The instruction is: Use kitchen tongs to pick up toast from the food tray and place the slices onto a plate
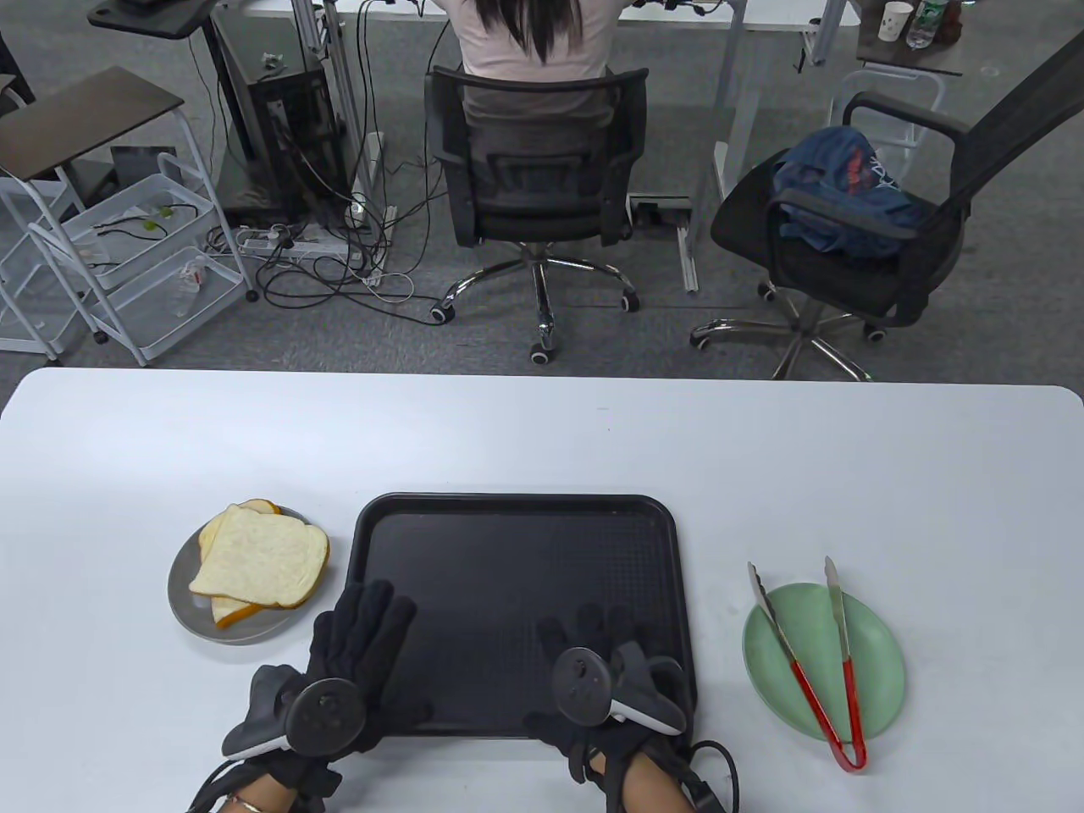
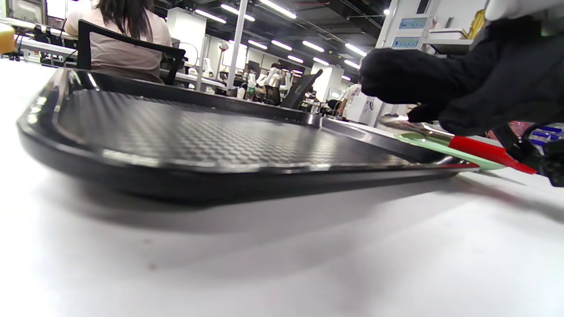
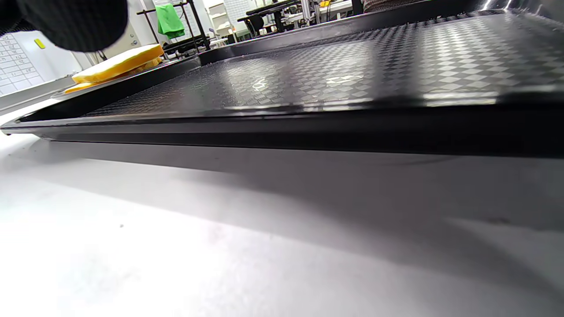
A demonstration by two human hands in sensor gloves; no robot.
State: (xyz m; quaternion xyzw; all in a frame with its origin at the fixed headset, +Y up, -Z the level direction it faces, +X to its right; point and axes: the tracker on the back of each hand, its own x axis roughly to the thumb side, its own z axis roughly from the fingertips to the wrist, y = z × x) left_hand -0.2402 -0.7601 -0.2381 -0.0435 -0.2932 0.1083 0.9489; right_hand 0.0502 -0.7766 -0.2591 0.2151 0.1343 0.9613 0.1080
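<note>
The black food tray (image 1: pixel 517 501) lies at the middle of the table with nothing on it. Two toast slices (image 1: pixel 262 559) are stacked on a grey plate (image 1: pixel 190 605) just left of the tray. The red-handled tongs (image 1: pixel 804 669) lie across a green plate (image 1: pixel 881 652) to the right. My left hand (image 1: pixel 364 627) rests with straight fingers on the tray's near left corner. My right hand (image 1: pixel 593 635) sits relaxed over the near right part, holding nothing. The left wrist view shows the right hand (image 2: pixel 440 83) over the tray (image 2: pixel 176 132), with the tongs' handle (image 2: pixel 480 152) behind.
Beyond the table's far edge a person sits in an office chair (image 1: pixel 533 169), and a second chair (image 1: pixel 855 229) with a bag stands to the right. A white cart (image 1: pixel 127 254) stands at the far left. The toast (image 3: pixel 119 64) shows past the tray (image 3: pixel 352 70) in the right wrist view.
</note>
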